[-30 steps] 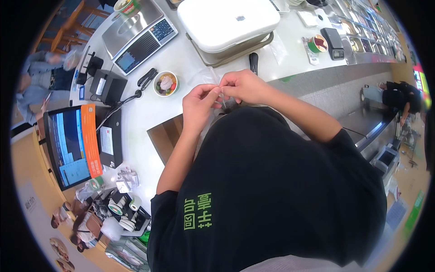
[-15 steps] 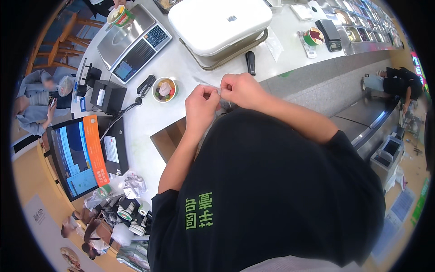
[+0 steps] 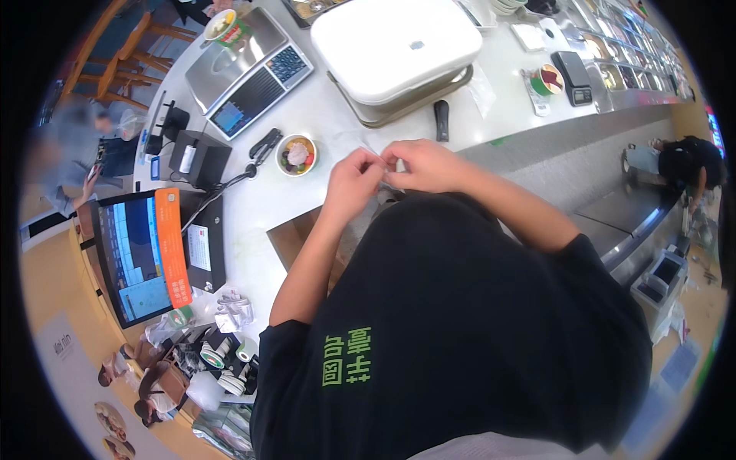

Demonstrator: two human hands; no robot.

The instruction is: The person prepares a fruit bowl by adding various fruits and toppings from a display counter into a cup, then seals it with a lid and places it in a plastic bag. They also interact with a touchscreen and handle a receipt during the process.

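A person in a black T-shirt stands at a white counter (image 3: 307,115), seen from above, with both hands raised together in front of the chest. The left hand (image 3: 354,175) and right hand (image 3: 420,162) meet fingertip to fingertip, each pinched narrowly on a piece of thin clear plastic film (image 3: 360,144), which spreads flat on the counter just beyond the fingers. Whether the film is a bag or a loose sheet cannot be told. Judging by the pinch, the person is working at its edge, and it does not yet look opened or filled. Just to the left of the left hand sits a small bowl (image 3: 297,154) holding colourful food, uncovered and untouched, so any wrapping or bagging of it looks to be still ahead. Beyond the right hand lies a small black object (image 3: 441,119), and past that a large white lidded machine (image 3: 395,47). Farther left are a weighing scale (image 3: 247,70), a small black printer (image 3: 198,158) and a till screen (image 3: 138,257). Below the left forearm a brown cardboard box (image 3: 295,238) stands open.
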